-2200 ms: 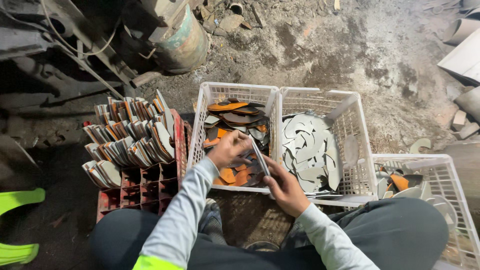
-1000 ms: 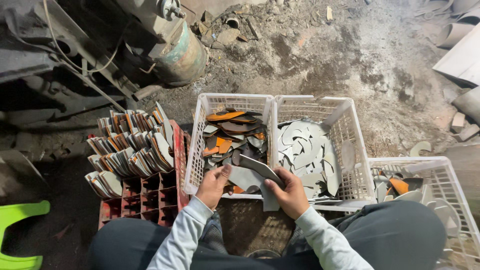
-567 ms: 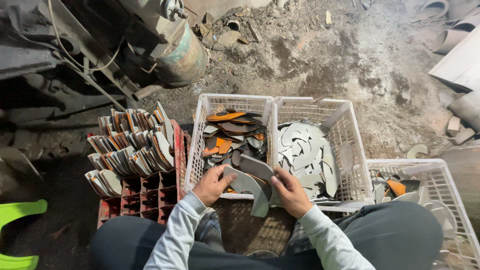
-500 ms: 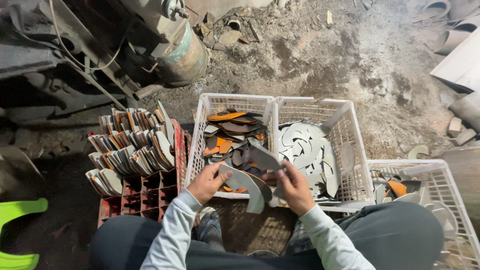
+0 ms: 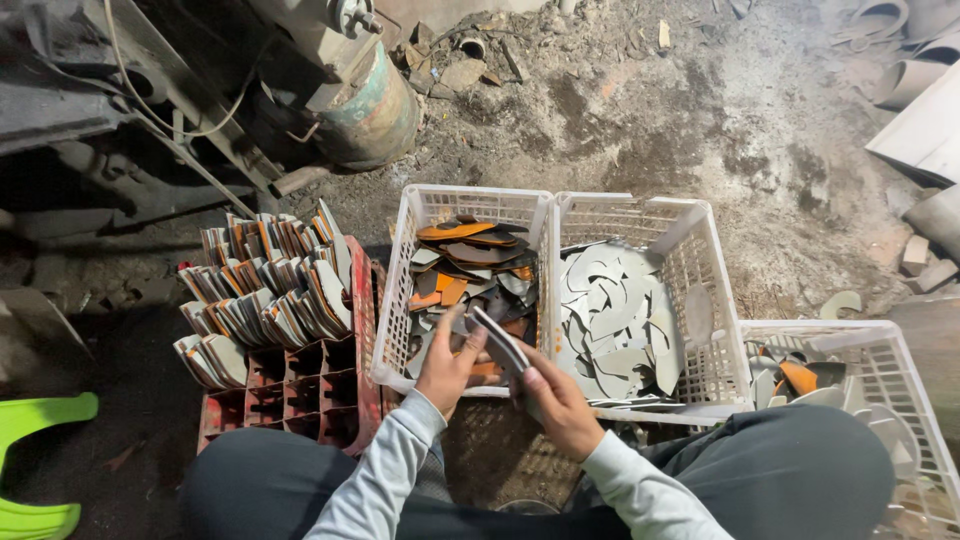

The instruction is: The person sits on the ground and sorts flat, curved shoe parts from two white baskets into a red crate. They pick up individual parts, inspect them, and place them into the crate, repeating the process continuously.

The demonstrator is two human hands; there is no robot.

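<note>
Sole stack [image 5: 500, 345] slanting up-left, both hands

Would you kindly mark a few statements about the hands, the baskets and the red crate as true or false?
1. Both hands, left hand and right hand, hold a stack of flat curved pieces. True.
2. The red crate holds pieces standing on edge. True.
3. The middle basket is empty. False: it holds pale grey cut pieces.
4. The left basket holds only grey pieces. False: orange and dark ones lie there too.
5. The baskets are black. False: they are white.
</note>
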